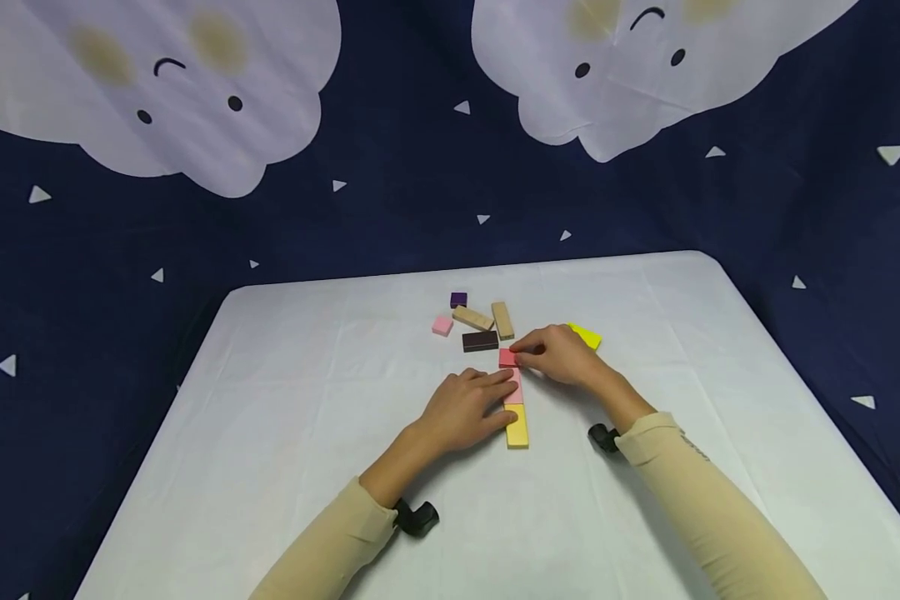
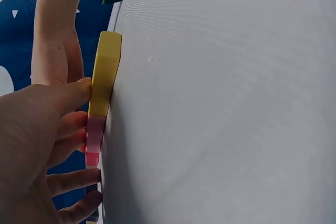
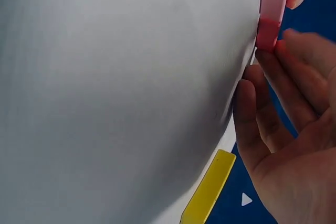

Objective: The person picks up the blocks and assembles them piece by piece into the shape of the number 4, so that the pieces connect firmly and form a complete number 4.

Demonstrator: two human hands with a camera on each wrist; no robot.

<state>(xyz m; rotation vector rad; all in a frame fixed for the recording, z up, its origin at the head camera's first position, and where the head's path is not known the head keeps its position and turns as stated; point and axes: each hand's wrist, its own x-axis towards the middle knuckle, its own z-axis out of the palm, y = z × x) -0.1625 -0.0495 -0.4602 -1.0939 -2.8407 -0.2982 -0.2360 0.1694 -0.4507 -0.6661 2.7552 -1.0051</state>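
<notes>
In the head view a row of flat blocks runs away from the person: a pale yellow block (image 1: 518, 435) nearest, a pink block (image 1: 517, 392), then a red block (image 1: 507, 358). The left hand (image 1: 461, 410) lies at the row's left side, its thumb on the yellow block and its extended fingers across the pink one. The right hand (image 1: 558, 354) pinches the red block at the far end with thumb and fingertips. In the right wrist view a fingertip touches the end of the red block (image 3: 268, 35); the thumb is blurred. Fingers partly cover the pink block.
Beyond the row lie a dark brown block (image 1: 480, 342), two wooden blocks (image 1: 472, 318), a pink square (image 1: 442, 326) and a dark purple square (image 1: 458, 299). A bright yellow block (image 1: 585, 336) is behind the right hand. All lie on a white-covered table (image 1: 285, 417).
</notes>
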